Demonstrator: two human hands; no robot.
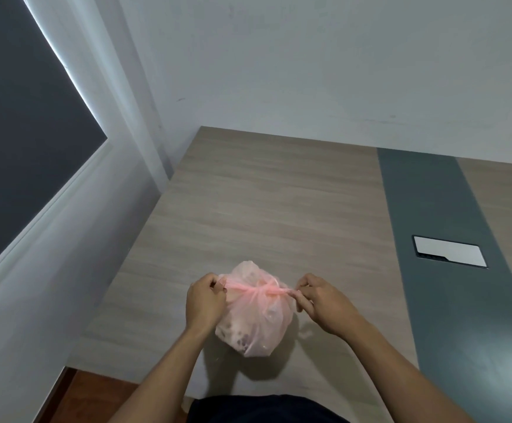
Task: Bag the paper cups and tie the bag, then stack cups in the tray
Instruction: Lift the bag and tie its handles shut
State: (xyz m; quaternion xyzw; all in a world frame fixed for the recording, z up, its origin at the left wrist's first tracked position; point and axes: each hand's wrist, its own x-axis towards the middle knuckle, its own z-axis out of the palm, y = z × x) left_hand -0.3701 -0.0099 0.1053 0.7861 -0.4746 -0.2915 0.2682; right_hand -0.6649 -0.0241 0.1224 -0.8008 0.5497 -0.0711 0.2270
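- Far L of the hands: dark window w/ white frame; not involved.
- L hand: fingers curled tight round one twisted handle of the bag, pulled outward to the L. The grip itself is partly hidden by the knuckles.
- Btwn the hands: pink bag rests on the table, just in front of the body. Knot is seen on top, midway btwn both hands, w/ both handle strands drawn taut.
- Cups are judged to be inside; only dim dark patches can be made out thru the plastic, so count can't be told.
- R hand: other handle pinched at the fingertips, pulled to the R.
- Well R of the R hand: grey strip in the tabletop w/ a white cover plate. No tray is seen in view.
- Step judged: knot being cinched; tying nearly done, stacking not yet begun.
- Risks:
  - thin film could be torn at the knot if pulled too hard;
  - R strand could slip, since only a fingertip pinch is used;
  - a single overhand could loosen if a 2nd pass is skipped;
  - cups could be crushed if the bag is pressed down while tightening.
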